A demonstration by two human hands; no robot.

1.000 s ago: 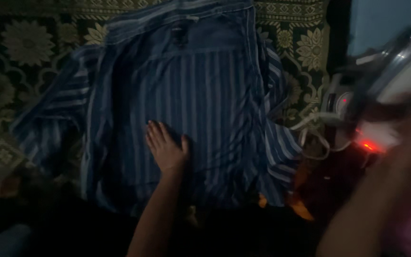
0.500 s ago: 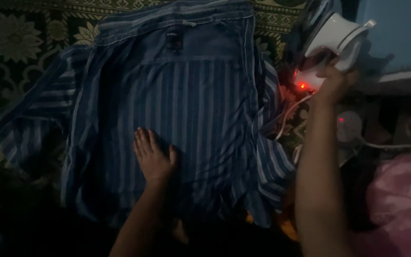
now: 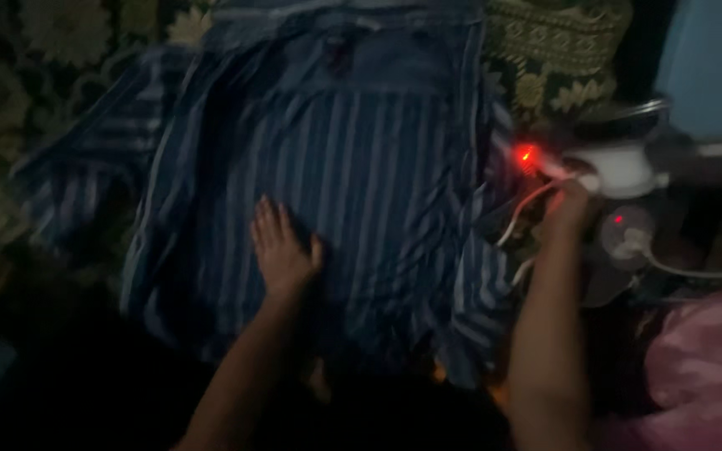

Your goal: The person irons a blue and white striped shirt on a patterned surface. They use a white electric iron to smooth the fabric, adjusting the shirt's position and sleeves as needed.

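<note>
The shirt (image 3: 327,167) lies spread on the patterned cover (image 3: 561,50). The left hand (image 3: 282,250) presses flat on its lower middle, fingers open, as before. The right hand (image 3: 574,200) grips the iron (image 3: 612,159), which has come lower, now just right of the shirt.

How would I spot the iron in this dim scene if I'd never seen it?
Start at the blue striped shirt spread over the patterned cloth. Go to its right edge, where the person's right hand reaches up. The iron is the white object held there, with a glowing red light and a pale cord.
</note>
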